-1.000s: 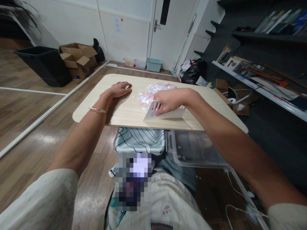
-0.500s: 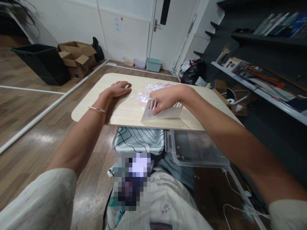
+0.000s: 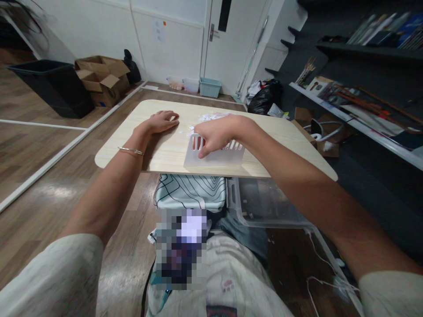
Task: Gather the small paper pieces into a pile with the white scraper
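My left hand [image 3: 162, 122] lies palm down on the pale wooden table [image 3: 158, 154], its fingers stretched out and holding nothing. A bracelet circles that wrist. My right hand [image 3: 213, 134] is closed round the upper edge of a translucent white slotted plastic piece [image 3: 211, 157], which stands on the table near its front edge. The slots run along its top, and my hand hides part of them. Whether it is a flat panel or the wall of a basket I cannot tell. Behind the right hand lie several small white and pinkish paper scraps [image 3: 207, 117], partly covered by it.
Below the table are a patterned light-blue bag [image 3: 191, 193] and a clear plastic bin [image 3: 274, 207]. A black trash bin [image 3: 54, 90] and cardboard boxes [image 3: 104, 83] stand at left. On the right, a dark shelf [image 3: 357, 112] borders the table side.
My right hand has moved slightly left and nearer with the white slotted piece, which now shows its face more squarely. My left hand stays flat on the table.
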### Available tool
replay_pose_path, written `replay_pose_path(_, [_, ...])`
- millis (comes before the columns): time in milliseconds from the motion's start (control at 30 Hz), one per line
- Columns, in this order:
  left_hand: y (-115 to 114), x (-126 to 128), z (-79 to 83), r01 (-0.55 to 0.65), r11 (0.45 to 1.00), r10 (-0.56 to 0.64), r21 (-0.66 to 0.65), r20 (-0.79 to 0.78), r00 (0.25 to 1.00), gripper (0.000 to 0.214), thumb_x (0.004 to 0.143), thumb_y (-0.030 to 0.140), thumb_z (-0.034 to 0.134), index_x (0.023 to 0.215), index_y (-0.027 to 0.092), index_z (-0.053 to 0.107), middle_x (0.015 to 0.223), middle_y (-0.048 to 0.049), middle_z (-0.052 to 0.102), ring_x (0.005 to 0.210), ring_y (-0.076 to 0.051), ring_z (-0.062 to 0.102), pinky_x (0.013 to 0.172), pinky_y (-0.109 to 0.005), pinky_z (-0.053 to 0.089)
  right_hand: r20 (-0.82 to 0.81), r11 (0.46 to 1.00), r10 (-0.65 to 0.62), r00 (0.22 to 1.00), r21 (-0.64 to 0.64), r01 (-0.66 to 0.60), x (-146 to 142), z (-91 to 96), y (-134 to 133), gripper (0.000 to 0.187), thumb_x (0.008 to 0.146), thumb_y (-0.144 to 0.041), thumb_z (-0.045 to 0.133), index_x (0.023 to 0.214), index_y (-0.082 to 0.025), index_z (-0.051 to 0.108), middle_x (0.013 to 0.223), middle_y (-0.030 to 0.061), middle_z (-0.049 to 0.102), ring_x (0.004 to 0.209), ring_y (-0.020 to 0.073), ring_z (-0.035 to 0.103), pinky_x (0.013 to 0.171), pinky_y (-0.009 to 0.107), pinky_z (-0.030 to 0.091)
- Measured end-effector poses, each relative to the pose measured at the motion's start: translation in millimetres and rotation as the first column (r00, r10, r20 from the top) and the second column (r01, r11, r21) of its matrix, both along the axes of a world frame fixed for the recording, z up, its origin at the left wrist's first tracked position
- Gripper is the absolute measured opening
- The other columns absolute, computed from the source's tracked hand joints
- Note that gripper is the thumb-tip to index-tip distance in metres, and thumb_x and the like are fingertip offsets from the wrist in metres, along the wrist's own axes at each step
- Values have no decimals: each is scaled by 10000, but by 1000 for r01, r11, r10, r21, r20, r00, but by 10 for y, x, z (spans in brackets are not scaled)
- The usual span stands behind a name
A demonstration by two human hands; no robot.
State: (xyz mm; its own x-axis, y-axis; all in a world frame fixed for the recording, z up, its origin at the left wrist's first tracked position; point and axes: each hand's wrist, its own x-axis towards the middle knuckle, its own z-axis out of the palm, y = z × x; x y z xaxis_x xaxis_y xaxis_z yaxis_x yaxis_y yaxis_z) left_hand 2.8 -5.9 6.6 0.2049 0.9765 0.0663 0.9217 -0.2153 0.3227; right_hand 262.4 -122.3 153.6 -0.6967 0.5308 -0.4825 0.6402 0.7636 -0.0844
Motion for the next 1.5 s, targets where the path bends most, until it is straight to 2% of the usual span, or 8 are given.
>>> replay_pose_path(267, [-37, 32, 55, -17, 999, 17, -31, -9, 1000, 636, 1134, 564, 461, 1649, 216, 595, 1772, -73, 549, 1630, -305, 441, 1403, -492, 282, -23, 995, -60, 998, 75, 62, -43, -12, 53, 556, 893, -385, 922, 1325, -59, 797, 1126, 126, 827, 1010, 270, 757, 814, 320, 536])
replay_pose_path(633, [0, 14, 17, -3, 1000, 2, -11, -36, 999, 644, 1130, 553, 434, 1647, 204, 593, 1757, -72, 567, 1612, -314, 437, 1382, -512, 319, -5, 981, -189, 982, -40, 189, -19, -19, 205, 610, 849, -433, 967, 1310, -63, 818, 1079, 110, 830, 973, 268, 782, 787, 320, 580])
replay_pose_path(867, [123, -71, -51, 4, 1000, -4, 2, -30, 1000, 698, 1032, 679, 426, 1617, 362, 636, 1714, -22, 604, 1614, -359, 483, 1344, -517, 372, -7, 970, -234, 972, -63, 233, -11, -31, 220, 700, 812, -471, 1000, 1345, -62, 805, 1103, 120, 826, 983, 276, 783, 803, 332, 596])
replay_pose_path(1033, [139, -80, -82, 4, 1000, -4, 13, -43, 999, 721, 1027, 689, 398, 1619, 348, 629, 1718, -46, 602, 1626, -358, 472, 1342, -512, 374, 1, 978, -209, 978, -2, 209, -17, -1, 170, 702, 809, -470, 991, 1351, -66, 802, 1103, 120, 838, 990, 274, 786, 818, 328, 587])
replay_pose_path(1200, [118, -59, -90, -10, 1000, 10, 28, -6, 1000, 719, 1002, 715, 416, 1598, 383, 645, 1703, -26, 613, 1618, -346, 486, 1349, -497, 368, -12, 991, -109, 994, 79, 110, -41, -14, 162, 639, 824, -455, 961, 1322, -83, 811, 1116, 110, 849, 1040, 275, 782, 857, 316, 556])
replay_pose_path(1367, [94, -56, -51, -4, 1000, 4, 6, 16, 1000, 747, 977, 771, 433, 1588, 407, 659, 1672, -19, 631, 1614, -355, 485, 1347, -500, 365, -7, 996, -51, 999, 78, 51, -73, -32, 152, 572, 816, -454, 955, 1228, -84, 813, 1084, 110, 840, 1007, 268, 761, 839, 317, 529])
replay_pose_path(1500, [92, -61, -24, 9, 1000, -9, -4, 30, 1000, 738, 971, 741, 467, 1612, 421, 644, 1668, -19, 641, 1627, -366, 461, 1351, -536, 344, -23, 996, -31, 999, 83, 32, -82, -15, 55, 450, 853, -383, 915, 1158, -80, 784, 1009, 95, 810, 950, 243, 725, 793, 304, 496])
